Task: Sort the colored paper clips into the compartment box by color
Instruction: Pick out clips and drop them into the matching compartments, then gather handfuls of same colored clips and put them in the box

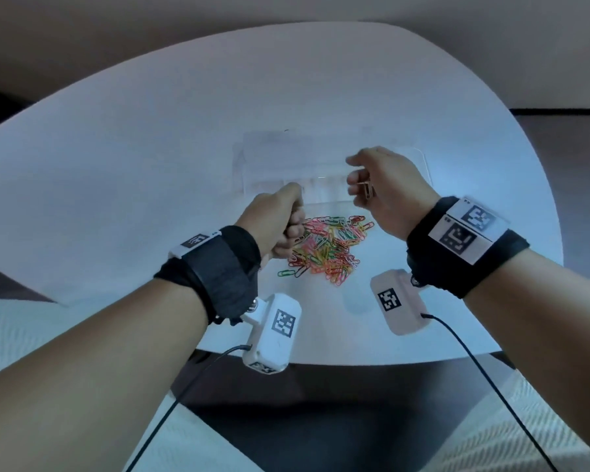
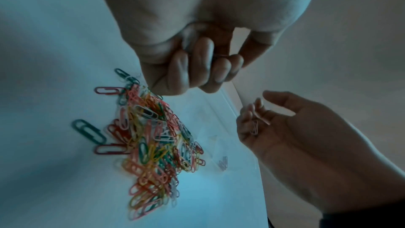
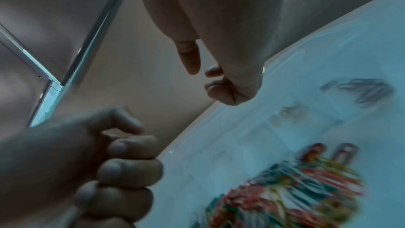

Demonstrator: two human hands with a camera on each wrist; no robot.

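Hanging over the near edge of the see-through compartment box (image 1: 273, 155), the right hand (image 1: 385, 189) is turned palm up and lifted off the white table (image 1: 116, 148). Its fingers (image 2: 247, 115) curl in loosely, and a few pinkish paper clips (image 1: 368, 190) lie bunched in the crook of them, so the hand cups and holds those clips. The thumb sticks out to the side, away from the fingers.

The left hand (image 1: 276, 223) is lower and closer to the body. It is balled into a fist, with the fingers (image 2: 197, 63) tucked into the palm. It sits at the left edge of the pile of colored paper clips (image 1: 327, 247). I cannot tell if anything is inside the fist.

The pile lies on the table between the two wrists, just in front of the box. It has red, pink, yellow, green and white clips all mixed up. A green clip (image 1: 286, 273) lies a little apart on the near left side.

The wrist views show small bunches of pale clips (image 3: 370, 91) in some of the box's compartments, but they are blurry.

Both wrists wear black bands with white camera blocks (image 1: 273, 332), and thin black wires (image 1: 484, 379) trail back toward the body.
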